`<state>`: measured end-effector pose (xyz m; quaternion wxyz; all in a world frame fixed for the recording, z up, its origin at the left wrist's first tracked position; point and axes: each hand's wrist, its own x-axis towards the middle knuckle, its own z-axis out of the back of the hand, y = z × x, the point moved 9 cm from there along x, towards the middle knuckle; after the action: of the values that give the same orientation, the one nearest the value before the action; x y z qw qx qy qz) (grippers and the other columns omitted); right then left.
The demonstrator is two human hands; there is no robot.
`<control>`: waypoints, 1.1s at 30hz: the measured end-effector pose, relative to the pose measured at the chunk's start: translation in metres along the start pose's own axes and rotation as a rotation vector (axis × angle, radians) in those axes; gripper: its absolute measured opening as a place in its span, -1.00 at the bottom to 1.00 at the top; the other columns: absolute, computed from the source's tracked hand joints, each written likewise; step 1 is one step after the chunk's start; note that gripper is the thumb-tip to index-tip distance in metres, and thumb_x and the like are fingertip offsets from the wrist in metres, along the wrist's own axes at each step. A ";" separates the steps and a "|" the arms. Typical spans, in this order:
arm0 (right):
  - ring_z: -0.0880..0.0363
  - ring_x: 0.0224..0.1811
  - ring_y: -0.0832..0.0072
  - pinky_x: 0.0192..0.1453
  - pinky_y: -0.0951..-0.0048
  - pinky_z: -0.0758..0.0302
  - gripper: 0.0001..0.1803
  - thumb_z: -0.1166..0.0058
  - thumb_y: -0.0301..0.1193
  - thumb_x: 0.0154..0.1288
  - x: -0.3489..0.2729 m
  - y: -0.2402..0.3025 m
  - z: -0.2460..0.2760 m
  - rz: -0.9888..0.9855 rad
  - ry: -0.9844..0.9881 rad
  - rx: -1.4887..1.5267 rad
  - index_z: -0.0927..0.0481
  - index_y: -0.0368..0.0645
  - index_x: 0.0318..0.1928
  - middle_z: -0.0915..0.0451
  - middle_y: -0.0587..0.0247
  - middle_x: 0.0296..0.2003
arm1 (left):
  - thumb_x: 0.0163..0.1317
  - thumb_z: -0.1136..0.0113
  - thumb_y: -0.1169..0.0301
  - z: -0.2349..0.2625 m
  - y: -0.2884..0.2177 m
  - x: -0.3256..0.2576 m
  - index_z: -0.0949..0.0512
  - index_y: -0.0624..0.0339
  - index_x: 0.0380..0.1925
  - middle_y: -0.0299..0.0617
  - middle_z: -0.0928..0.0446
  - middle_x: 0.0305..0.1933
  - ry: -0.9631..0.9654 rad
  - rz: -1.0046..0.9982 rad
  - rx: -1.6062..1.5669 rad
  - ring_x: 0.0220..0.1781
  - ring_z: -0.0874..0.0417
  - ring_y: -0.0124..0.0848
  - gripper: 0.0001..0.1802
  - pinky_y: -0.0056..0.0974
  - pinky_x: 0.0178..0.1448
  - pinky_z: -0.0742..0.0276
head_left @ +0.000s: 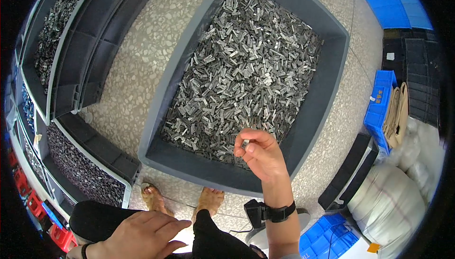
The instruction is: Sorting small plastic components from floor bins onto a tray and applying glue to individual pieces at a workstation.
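My right hand (261, 154) is raised over the near edge of a large grey bin (332, 93) and pinches a small metal piece (245, 143) between thumb and fingers. The bin is filled with several small grey metal pieces (241, 69). A black band with a small device is strapped on that wrist. My left hand (142, 233) rests flat on my dark-clothed knee at the lower left, fingers together and extended, holding nothing. My feet in sandals (156, 197) stand on the speckled floor just before the bin.
Grey trays (85, 164) of dark metal parts stand at the left, stacked and side by side. Blue crates (381, 102) and a white sack (393, 207) sit at the right. Red objects lie at the lower left edge.
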<state>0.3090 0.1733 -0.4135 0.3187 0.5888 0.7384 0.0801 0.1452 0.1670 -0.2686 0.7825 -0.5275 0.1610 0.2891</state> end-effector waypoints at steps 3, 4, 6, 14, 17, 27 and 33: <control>-0.47 -0.33 0.41 -0.25 0.45 -0.45 -0.78 -0.10 -0.51 0.08 0.001 0.001 0.002 0.082 0.012 -0.140 -0.55 -0.16 -0.19 -0.49 0.15 -0.33 | -0.05 -0.23 0.25 -0.003 0.002 0.004 -0.44 0.14 -0.15 -0.15 -0.52 -0.31 -0.026 -0.018 0.010 -0.29 -0.56 -0.23 -0.57 -0.22 -0.20 -0.49; -0.47 -0.33 0.41 -0.25 0.45 -0.45 -0.78 -0.10 -0.51 0.08 -0.001 0.002 0.000 0.085 0.016 -0.142 -0.55 -0.16 -0.19 -0.49 0.15 -0.33 | -0.05 -0.23 0.25 -0.003 0.002 0.003 -0.44 0.14 -0.15 -0.15 -0.52 -0.31 -0.030 -0.019 0.013 -0.29 -0.56 -0.23 -0.57 -0.22 -0.20 -0.49; -0.54 -0.27 0.41 -0.20 0.46 -0.51 -0.76 -0.06 -0.53 0.11 -0.003 -0.007 0.000 -0.056 -0.035 -0.017 -0.49 -0.24 -0.15 -0.54 0.13 -0.27 | -0.05 -0.23 0.25 -0.003 0.001 0.000 -0.44 0.14 -0.15 -0.15 -0.52 -0.31 -0.020 -0.018 0.010 -0.28 -0.56 -0.23 -0.57 -0.22 -0.20 -0.49; -0.59 -0.24 0.32 -0.18 0.39 -0.59 -0.78 0.03 -0.49 0.21 -0.001 -0.017 0.004 -0.090 -0.084 0.305 -0.40 -0.24 -0.12 -0.54 0.02 -0.26 | -0.04 -0.22 0.25 0.001 0.000 -0.004 -0.44 0.13 -0.14 -0.16 -0.53 -0.31 -0.042 -0.013 0.005 -0.28 -0.56 -0.23 -0.57 -0.22 -0.18 -0.48; -0.59 -0.25 0.38 -0.19 0.41 -0.60 -0.79 0.04 -0.47 0.22 0.001 -0.029 0.009 -0.119 -0.166 0.506 -0.40 -0.23 -0.13 -0.55 0.06 -0.28 | -0.04 -0.23 0.25 0.000 0.001 -0.004 -0.43 0.13 -0.13 -0.16 -0.53 -0.31 -0.032 -0.005 0.010 -0.28 -0.56 -0.23 -0.56 -0.22 -0.17 -0.48; -0.61 -0.28 0.38 -0.25 0.40 -0.62 -0.85 0.05 -0.45 0.23 0.002 -0.044 0.016 -0.147 -0.276 0.615 -0.45 -0.22 -0.20 -0.57 0.09 -0.31 | -0.05 -0.23 0.26 0.000 0.003 -0.007 -0.43 0.13 -0.13 -0.16 -0.52 -0.30 -0.040 0.003 0.003 -0.27 -0.55 -0.23 -0.56 -0.21 -0.17 -0.48; -0.48 -0.07 0.42 0.00 0.42 -0.43 -0.75 0.00 -0.40 0.21 -0.005 -0.028 0.042 -0.088 -0.510 -0.033 -0.40 -0.19 -0.11 -0.48 0.14 -0.12 | -0.03 -0.21 0.25 0.000 0.001 -0.005 -0.43 0.12 -0.12 -0.16 -0.52 -0.31 -0.034 -0.013 0.016 -0.26 -0.56 -0.24 -0.57 -0.20 -0.18 -0.48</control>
<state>0.3100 0.1496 -0.4580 0.5074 0.5521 0.6576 -0.0731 0.1404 0.1658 -0.2662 0.7912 -0.5170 0.1467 0.2919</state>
